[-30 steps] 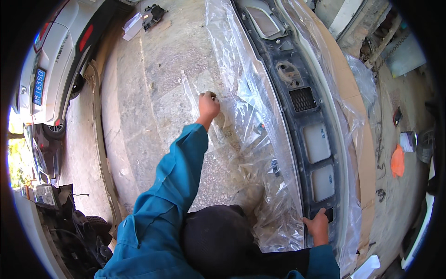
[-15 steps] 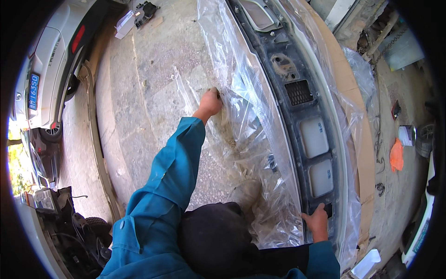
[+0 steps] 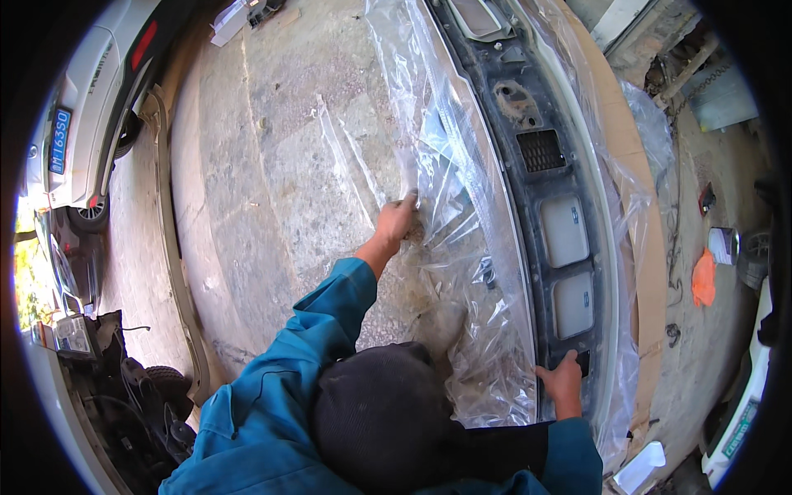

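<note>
My left hand (image 3: 398,218) is closed on the near-left edge of a clear plastic sheet (image 3: 450,157), just above the concrete floor. The crumpled sheet spreads right toward a long, curved dark car panel (image 3: 528,186) with several cut-outs, some of them rectangular. Down at the panel's near end, my right hand (image 3: 563,384) grips it, the thumb on its left edge and the fingers by a small dark opening. More plastic lies bunched beside my shoe (image 3: 439,326). What lies inside my left fingers is hidden.
Brown cardboard (image 3: 649,297) lies under the panel's right side. A long curved trim strip (image 3: 175,264) stretches along the left, near a silver car (image 3: 91,107) and dark car parts (image 3: 124,396). An orange cloth (image 3: 704,278) is on the floor at right.
My left hand has come nearer to me and slightly right, with the plastic edge drawn into longer, straighter folds. My right hand stays on the panel. The view has shifted slightly.
</note>
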The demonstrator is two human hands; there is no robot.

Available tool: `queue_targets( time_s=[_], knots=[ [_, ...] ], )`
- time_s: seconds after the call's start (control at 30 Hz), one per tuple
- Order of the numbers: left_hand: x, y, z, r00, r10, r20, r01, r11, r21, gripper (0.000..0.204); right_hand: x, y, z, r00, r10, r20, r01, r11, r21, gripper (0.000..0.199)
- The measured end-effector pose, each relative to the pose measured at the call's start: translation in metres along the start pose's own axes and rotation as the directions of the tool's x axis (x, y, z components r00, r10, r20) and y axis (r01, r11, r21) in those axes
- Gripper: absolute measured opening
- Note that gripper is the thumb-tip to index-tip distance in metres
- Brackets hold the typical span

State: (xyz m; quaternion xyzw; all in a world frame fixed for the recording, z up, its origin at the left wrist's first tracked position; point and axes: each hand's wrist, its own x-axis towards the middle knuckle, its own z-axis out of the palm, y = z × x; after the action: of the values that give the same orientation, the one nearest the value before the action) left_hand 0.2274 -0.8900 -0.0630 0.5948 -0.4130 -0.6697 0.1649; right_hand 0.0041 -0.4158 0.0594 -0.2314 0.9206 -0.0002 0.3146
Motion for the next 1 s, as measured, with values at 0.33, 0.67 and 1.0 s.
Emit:
queue_targets(
  time_s=[0.33, 0.67, 1.0],
  knots=[
    [-0.026, 0.116, 0.071, 0.631, 0.397, 0.666, -0.628, 0.765, 0.14, 0.015, -0.001, 0.006, 0.01, 0.999, -0.041, -0.011, 0.041, 0.999, -0.013, 0.077],
    [-0.061, 0.137, 0.106, 0.766, 0.427, 0.481, -0.42, 0.898, -0.128, 0.021, 0.0, 0.003, 0.006, 1.0, -0.017, 0.015, 0.017, 1.0, -0.006, 0.075],
    [-0.114, 0.086, 0.062, 0.208, 0.933, 0.293, -0.899, 0.065, 0.432, 0.015, -0.001, 0.005, 0.003, 0.998, 0.041, 0.046, -0.04, 0.999, -0.029, 0.075]
  ],
)
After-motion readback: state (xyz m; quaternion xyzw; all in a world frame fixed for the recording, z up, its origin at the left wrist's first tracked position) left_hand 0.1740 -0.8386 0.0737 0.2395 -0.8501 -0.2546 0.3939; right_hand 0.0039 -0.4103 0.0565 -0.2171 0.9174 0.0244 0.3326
